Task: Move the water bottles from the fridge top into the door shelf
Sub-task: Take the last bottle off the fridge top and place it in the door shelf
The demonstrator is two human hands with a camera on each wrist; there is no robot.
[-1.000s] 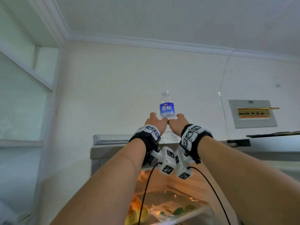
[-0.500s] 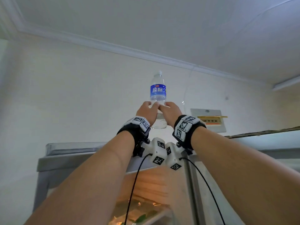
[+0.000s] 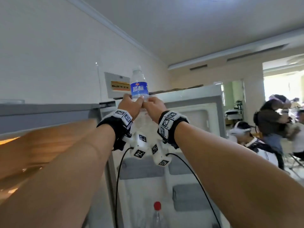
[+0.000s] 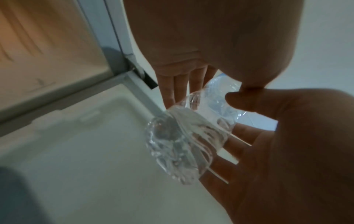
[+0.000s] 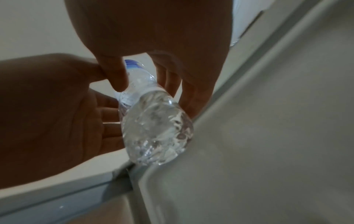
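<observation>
Left hand (image 3: 130,107) and right hand (image 3: 153,109) clasp water bottle (image 3: 139,89) between them.

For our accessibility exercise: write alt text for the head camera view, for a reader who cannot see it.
Two bare hands, left hand and right hand, grip a clear water bottle with a blue label, held upright in front of an open fridge door. A red-capped bottle stands in the door below; people sit in the room beyond.

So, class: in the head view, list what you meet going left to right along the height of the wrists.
fridge top edge → left hand → water bottle → right hand → open fridge door → seated people
</observation>
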